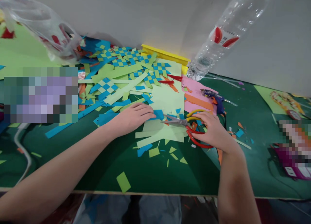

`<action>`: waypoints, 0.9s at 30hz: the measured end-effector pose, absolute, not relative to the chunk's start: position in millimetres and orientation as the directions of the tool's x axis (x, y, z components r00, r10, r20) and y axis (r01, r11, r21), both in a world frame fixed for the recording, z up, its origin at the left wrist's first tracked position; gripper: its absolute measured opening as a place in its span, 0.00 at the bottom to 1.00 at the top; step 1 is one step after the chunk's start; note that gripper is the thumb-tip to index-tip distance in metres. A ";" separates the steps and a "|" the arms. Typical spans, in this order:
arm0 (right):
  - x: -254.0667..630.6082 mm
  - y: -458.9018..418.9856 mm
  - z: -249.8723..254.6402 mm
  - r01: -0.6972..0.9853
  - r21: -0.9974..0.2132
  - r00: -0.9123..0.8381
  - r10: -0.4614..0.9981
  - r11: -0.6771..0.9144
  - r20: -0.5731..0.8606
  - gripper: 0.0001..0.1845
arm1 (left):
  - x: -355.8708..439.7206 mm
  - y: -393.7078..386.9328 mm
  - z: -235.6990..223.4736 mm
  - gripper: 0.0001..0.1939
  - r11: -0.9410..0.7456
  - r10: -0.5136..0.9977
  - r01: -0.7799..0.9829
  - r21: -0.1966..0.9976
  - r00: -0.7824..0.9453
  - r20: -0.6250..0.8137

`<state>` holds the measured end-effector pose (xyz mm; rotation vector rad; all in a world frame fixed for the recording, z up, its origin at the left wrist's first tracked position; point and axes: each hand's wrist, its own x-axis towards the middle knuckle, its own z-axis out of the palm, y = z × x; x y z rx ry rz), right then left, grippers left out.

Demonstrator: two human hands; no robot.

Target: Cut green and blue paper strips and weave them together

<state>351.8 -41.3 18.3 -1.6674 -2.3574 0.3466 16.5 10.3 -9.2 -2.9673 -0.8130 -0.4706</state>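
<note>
My right hand (pixel 215 130) grips a pair of scissors (pixel 178 121) by its red and yellow handles. The blades point left and stand slightly apart. Just left of their tips, my left hand (pixel 134 117) has its fingers closed on a piece of blue paper (pixel 159 114); part of it is covered by the fingers. Pale green paper sheets (pixel 167 99) lie beneath the blades. Beyond my left hand is a heap with woven blue-and-green paper fish (pixel 106 85) and loose strips (pixel 127 87).
A clear plastic bottle (pixel 206 54) leans against the grey wall. At the back stand a yellow holder (pixel 165 55) and, on the left, a plastic bag (pixel 51 29). Pink paper (pixel 194 102) lies beyond the scissors. Small green scraps (pixel 154 152) dot the green table (pixel 97 172). A cable (pixel 24 149) runs off the front left.
</note>
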 end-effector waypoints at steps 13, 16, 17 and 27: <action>349.7 -38.3 17.1 0.873 -0.326 -0.360 0.930 0.363 0.073 0.27 | 17.9 9.9 -13.2 0.24 -0.872 0.488 0.450 0.193 0.832 0.262; 350.2 -37.8 15.3 0.871 -0.321 -0.372 0.926 0.373 0.067 0.27 | 17.5 10.3 -17.3 0.28 -0.854 0.507 0.457 0.247 0.839 0.200; 350.8 -37.8 14.9 0.869 -0.318 -0.380 0.923 0.378 0.059 0.27 | 17.4 10.5 -18.4 0.29 -0.844 0.520 0.471 0.257 0.837 0.172; 354.0 -36.4 11.7 0.881 -0.264 -0.401 0.916 0.392 0.022 0.28 | 16.3 13.0 -21.1 0.35 -0.811 0.540 0.507 0.291 0.840 0.042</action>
